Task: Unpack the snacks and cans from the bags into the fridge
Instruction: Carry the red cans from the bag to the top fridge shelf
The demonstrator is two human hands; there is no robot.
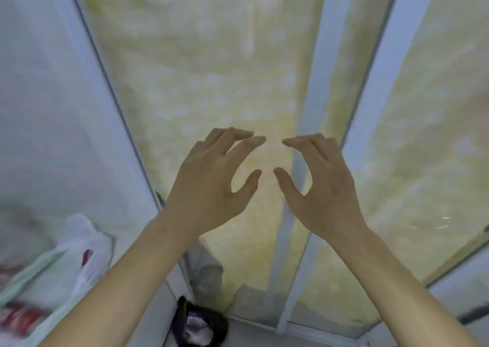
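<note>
**Both hands raised and holding nothing before a pale yellow patterned panel**

While both forearms reach up from the bottom of the head view, the left hand (211,180) and the right hand (321,185) hover side by side, backs toward the camera, in front of a pale yellow patterned panel (201,82). Each hand has its fingers spread and loosely bent, with the thumbs pointing inward toward each other; the fingertips come near one another but do not touch, and neither hand grips anything. A light blue-grey frame strip (315,108) runs down the panel just behind the right hand.

At lower left, well apart from the hands, lies a white plastic bag (84,243) with red packaging (22,317) showing inside it, blurred too much to read. Below the left forearm, at the bottom edge, sits a small black bag (198,323) with something pale and shiny inside. Whether the yellow panel belongs to the fridge cannot be told.
</note>
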